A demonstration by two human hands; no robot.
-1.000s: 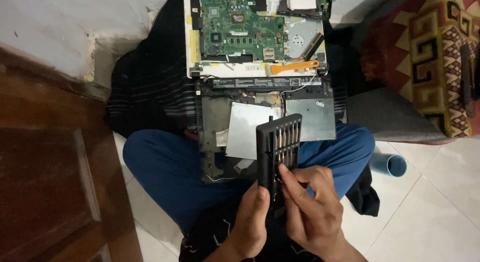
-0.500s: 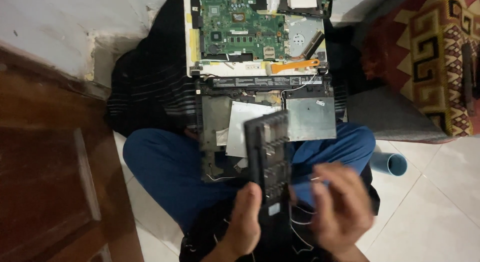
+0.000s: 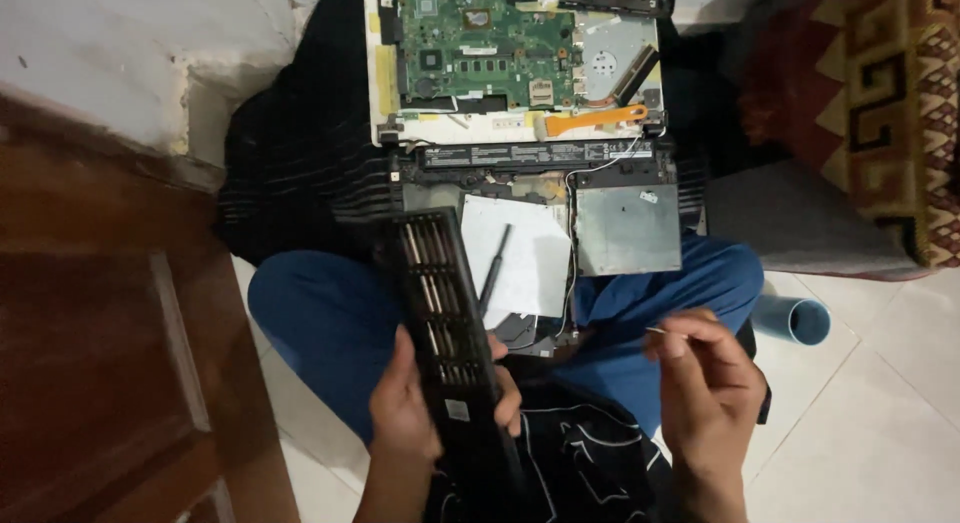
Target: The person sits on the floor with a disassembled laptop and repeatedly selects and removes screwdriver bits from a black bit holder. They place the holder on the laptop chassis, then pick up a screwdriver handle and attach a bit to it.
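Left hand [image 3: 415, 408] fingers wrap the long black plastic bit case [image 3: 445, 323]; right hand [image 3: 705, 378] fingertips pinch a thin metal bit [image 3: 662, 332].

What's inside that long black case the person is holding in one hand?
The black case, held in the left hand, shows rows of slim metal bits in slots. Its lower end is covered by the fingers. The right hand pinches one thin bit.
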